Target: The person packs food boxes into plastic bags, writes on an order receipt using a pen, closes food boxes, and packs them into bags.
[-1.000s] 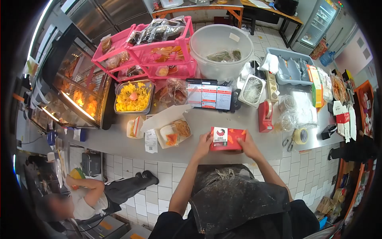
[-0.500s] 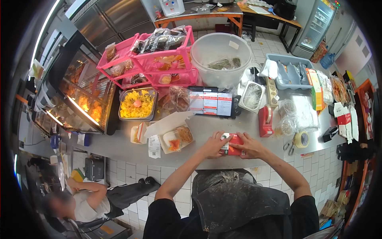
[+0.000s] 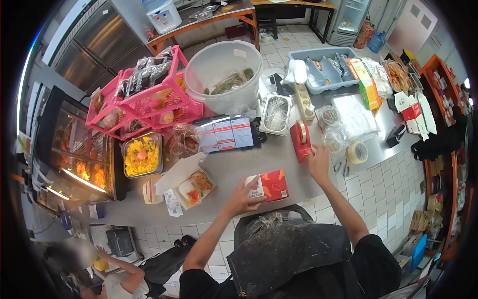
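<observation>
On the near side of the steel table lies a closed red and white food box (image 3: 275,185) with printed lettering. My left hand (image 3: 244,197) is wrapped over its white left end, fingers on top. Right of the box, my right hand (image 3: 319,162) is raised at the front of the red tape dispenser (image 3: 299,138). Its fingers are partly stretched with nothing visible in them; whether they touch the dispenser or its tape I cannot tell. To the left stands an open white food box (image 3: 191,192) holding food, with a receipt (image 3: 173,203) beside it.
A tablet (image 3: 226,133), a metal tray (image 3: 277,115), a large clear tub (image 3: 224,94) and pink baskets (image 3: 144,107) stand behind. Scissors (image 3: 342,167) and a tape roll (image 3: 357,152) lie at right. A heated display case (image 3: 74,159) and another person (image 3: 124,281) are at left.
My right hand has left the red box and moved right to the tape dispenser. My left hand stays on the box's left end. The head view has shifted toward the right.
</observation>
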Demonstrator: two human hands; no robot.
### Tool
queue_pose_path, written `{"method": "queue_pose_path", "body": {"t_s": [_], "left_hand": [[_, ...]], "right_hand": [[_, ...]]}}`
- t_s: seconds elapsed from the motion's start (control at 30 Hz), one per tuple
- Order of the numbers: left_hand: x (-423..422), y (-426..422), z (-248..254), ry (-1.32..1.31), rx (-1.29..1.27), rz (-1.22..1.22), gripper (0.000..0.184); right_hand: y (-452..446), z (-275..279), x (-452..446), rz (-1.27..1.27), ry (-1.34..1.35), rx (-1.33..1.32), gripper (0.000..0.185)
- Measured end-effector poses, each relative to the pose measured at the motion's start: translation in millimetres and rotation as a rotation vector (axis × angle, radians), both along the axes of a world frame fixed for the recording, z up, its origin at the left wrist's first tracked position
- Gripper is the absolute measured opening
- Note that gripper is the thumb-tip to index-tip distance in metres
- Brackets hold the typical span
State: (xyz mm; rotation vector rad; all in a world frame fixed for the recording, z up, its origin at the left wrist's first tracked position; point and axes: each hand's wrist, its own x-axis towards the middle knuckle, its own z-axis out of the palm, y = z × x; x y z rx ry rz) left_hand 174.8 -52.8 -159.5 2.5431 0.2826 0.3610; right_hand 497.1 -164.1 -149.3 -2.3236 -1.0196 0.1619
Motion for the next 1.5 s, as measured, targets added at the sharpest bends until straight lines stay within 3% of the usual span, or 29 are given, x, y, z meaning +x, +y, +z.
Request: {"method": "queue_pose_path", "body": {"t_s": [0.07, 0.17, 0.27, 0.37, 0.47, 0.57, 0.67, 0.77, 0.9, 0.97, 1.03, 1.07, 1.1, 1.2, 1.27, 1.33, 1.4, 1.47, 1.5], "left_hand": [[13.3, -9.0, -1.6, -0.069, -0.035, 0.108, 0.033], [33.1, -17.6, -3.2, -0.124, -0.082, 0.203, 0.028], [55.2, -17.1, -2.8, -0.16, -0.102, 0.279, 0.028], [68.9, -19.2, -2.4, -0.183, -0.105, 0.339, 0.028], [78.6, -23.1, -0.1, -0.192, -0.114, 0.419, 0.027], [86.6, -29.4, 0.4, -0.191, -0.146, 0.486, 0.024], [88.1, -28.7, -2.2, -0.189, -0.167, 0.52, 0.022], [88.7, -25.4, -3.8, -0.208, -0.157, 0.516, 0.022], [77.3, -15.4, -11.4, -0.213, -0.253, 0.432, 0.024], [67.8, -4.8, -18.2, -0.14, -0.277, 0.293, 0.026], [48.1, 16.8, -16.6, -0.035, -0.316, 0.119, 0.026], [36.1, 37.0, -15.5, 0.066, -0.263, -0.07, 0.035], [14.7, 45.1, 4.1, 0.01, -0.177, 0.06, 0.038], [-58.2, 76.3, 89.1, -0.159, 0.024, 0.524, 0.048], [-110.1, 100.1, 109.9, -0.198, 0.083, 0.95, 0.046], [-153.4, 112.8, 105.9, -0.069, 0.04, 1.076, 0.039], [-190.4, 113.5, 75.9, 0.146, -0.116, 0.883, 0.033], [-177.9, 96.9, 82.3, 0.248, -0.233, 0.667, 0.022], [-168.7, 82.6, 64.8, 0.107, -0.156, 0.707, 0.022]], "right_hand": [[6.7, -5.1, 12.9, -0.045, 0.129, -0.019, 0.035], [20.6, -13.0, 23.6, -0.184, 0.416, -0.054, 0.038], [11.5, -24.8, 30.4, -0.13, 0.474, 0.105, 0.04], [-13.9, 3.8, 25.4, -0.034, 0.348, -0.009, 0.038], [-38.2, -3.7, 26.6, 0.006, 0.445, -0.193, 0.038], [-33.0, 10.1, 17.3, -0.089, 0.009, -0.37, 0.034], [-26.8, 31.1, -9.4, 0.147, 0.659, 0.075, 0.033], [-17.9, -0.5, -59.9, 0.163, 0.895, -0.041, 0.03], [-25.8, -28.4, -60.7, 0.25, 0.842, -0.088, 0.032], [-17.5, -17.2, -54.8, 0.313, 0.61, -0.271, 0.035], [-5.5, -3.6, -68.3, 0.181, 0.195, -0.477, 0.04], [-2.6, -0.4, -69.9, 0.112, 0.081, -0.609, 0.042], [4.0, 5.6, -73.6, 0.038, -0.043, -0.732, 0.045], [37.1, 64.5, -125.9, 0.108, -0.126, -0.639, 0.044], [81.2, 97.3, -182.0, 0.3, 0.098, -0.217, 0.044], [131.7, 129.8, -233.2, 0.534, 0.27, 0.126, 0.043], [169.5, 126.4, -259.9, 0.695, 0.03, 0.298, 0.045], [182.4, 104.5, -264.8, 0.72, 0.198, 0.074, 0.049], [184.3, 97.0, -265.9, 0.733, 0.286, -0.045, 0.051]]}}
